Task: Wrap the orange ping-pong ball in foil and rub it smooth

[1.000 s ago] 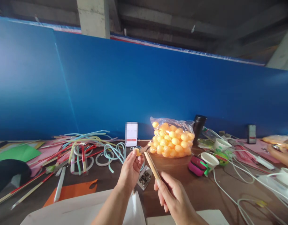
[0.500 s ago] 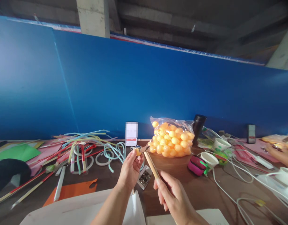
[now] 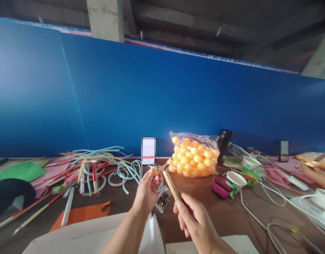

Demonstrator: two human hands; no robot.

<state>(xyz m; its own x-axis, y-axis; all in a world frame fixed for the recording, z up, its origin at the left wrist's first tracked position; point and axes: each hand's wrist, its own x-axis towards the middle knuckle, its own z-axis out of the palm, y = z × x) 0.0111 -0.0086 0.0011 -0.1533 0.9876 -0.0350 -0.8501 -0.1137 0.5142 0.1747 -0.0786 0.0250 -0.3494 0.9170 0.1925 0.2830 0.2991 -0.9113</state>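
Observation:
My left hand (image 3: pixel 149 183) pinches a small yellow-orange ball (image 3: pixel 154 171) between thumb and fingertips; it resembles a table-tennis ball, with a shiny dark patch on top. My right hand (image 3: pixel 192 215) is wrapped around the wooden handle of a small hammer (image 3: pixel 172 187). Its metal head lies crosswise at the handle's upper end, against or just beside the ball; contact is hard to make out. Under the hands sits a small open box (image 3: pixel 163 201) of little metal pieces, partly covered by my left hand. Behind stands a clear bag of orange balls (image 3: pixel 193 158).
Coiled pale-blue tubing (image 3: pixel 129 173) and a heap of coloured strips (image 3: pixel 90 165) lie to the left. A phone (image 3: pixel 148 151) leans on the blue partition (image 3: pixel 162 88). Rightward are a pink pouch (image 3: pixel 221 186), paper cups (image 3: pixel 236 180), white cables (image 3: pixel 254 211) and another person's hand (image 3: pixel 312 173).
My hands, the ball and the hammer hold almost the same pose. At the far right, the other person's hand has shifted slightly.

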